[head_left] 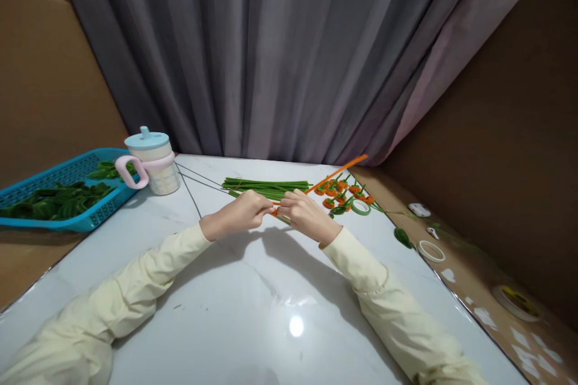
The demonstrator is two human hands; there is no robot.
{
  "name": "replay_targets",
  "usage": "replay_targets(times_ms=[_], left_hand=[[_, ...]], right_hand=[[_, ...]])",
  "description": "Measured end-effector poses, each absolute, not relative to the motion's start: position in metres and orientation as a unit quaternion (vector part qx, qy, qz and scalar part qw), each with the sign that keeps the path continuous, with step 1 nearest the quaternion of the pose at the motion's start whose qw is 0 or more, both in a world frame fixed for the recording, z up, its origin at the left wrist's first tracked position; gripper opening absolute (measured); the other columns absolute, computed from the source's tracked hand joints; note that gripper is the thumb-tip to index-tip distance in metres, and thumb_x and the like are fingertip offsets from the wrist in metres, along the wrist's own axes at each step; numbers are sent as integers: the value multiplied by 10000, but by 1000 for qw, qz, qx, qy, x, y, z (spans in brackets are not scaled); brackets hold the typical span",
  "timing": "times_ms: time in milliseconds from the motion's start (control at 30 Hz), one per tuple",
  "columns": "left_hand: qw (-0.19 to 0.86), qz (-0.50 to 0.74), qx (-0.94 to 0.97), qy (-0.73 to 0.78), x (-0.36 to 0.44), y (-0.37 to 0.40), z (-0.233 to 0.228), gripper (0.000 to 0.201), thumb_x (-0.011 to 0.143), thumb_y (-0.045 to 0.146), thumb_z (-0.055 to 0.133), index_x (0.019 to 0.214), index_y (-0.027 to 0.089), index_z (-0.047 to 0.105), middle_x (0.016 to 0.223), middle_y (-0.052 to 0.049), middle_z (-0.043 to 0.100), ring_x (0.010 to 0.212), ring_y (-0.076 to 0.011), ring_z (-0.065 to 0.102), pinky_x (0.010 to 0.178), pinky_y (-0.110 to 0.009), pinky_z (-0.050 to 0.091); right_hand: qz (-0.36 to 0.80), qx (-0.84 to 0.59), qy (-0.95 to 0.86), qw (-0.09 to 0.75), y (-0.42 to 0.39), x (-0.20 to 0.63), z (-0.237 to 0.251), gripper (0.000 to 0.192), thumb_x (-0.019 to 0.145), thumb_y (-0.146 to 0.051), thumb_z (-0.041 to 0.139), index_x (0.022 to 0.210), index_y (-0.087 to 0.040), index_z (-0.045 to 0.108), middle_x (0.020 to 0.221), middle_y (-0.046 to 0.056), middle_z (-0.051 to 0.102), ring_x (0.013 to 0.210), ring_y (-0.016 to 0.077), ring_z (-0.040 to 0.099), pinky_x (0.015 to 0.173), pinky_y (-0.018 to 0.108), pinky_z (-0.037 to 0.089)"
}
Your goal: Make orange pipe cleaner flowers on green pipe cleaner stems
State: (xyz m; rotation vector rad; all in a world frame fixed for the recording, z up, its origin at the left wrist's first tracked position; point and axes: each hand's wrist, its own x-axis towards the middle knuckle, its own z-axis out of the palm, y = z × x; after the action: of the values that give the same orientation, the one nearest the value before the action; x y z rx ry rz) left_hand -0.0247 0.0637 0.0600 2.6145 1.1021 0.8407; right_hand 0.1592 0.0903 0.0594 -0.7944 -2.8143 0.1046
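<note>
Orange stem point(336, 173), green stems point(266, 185), blue basket point(54, 198), white marbled table point(253, 295), grey curtain point(280, 54)

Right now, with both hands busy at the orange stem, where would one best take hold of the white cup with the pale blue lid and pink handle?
Probably by the pink loop handle of the white cup, coming from the left. The cup stands upright by the blue basket, its handle sticking out toward it, open and unobstructed. The left hand is nearer than the right hand.

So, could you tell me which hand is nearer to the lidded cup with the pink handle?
Left. The left hand lies just right of the cup, with bare table between. The right hand is farther right, beyond the left.
</note>
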Motion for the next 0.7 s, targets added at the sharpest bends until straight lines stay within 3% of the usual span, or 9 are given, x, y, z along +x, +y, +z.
replay_targets(times_ms=[200,333,433,567,700], left_hand=[[170,229,895,344,-29,67,68,288,842,230,472,708,115,700,471,21,483,447,-78,384,477,-202,280],[306,203,864,344,-32,67,71,331,841,317,479,755,85,698,459,44,382,432,-69,309,430,-195,244],[373,205,838,341,-32,65,73,367,841,361,480,692,80,663,470,47,369,435,-63,290,424,-195,235],[370,217,828,361,-31,61,78,394,852,386,465,668,88,645,477,42,384,441,-63,301,428,-193,242],[334,221,834,379,-30,58,82,377,847,364,471,689,83,665,475,44,373,440,-63,300,422,-192,239]], right_hand=[[173,-181,-960,124,100,170,64,287,790,3,441,778,-149,685,760,52,669,754,143,534,758,268,379],[281,-158,-939,123,100,174,71,191,825,-150,519,764,-109,695,698,51,641,658,119,564,667,222,425],[352,-159,-916,114,100,176,73,247,818,-295,559,783,-94,699,650,33,608,597,112,550,603,212,432],[408,-183,-887,115,101,178,74,359,812,-399,550,820,-73,697,622,23,579,579,107,508,569,216,416],[472,-203,-853,91,101,179,74,310,790,-358,578,757,-74,697,571,-6,529,564,94,462,569,222,377]])
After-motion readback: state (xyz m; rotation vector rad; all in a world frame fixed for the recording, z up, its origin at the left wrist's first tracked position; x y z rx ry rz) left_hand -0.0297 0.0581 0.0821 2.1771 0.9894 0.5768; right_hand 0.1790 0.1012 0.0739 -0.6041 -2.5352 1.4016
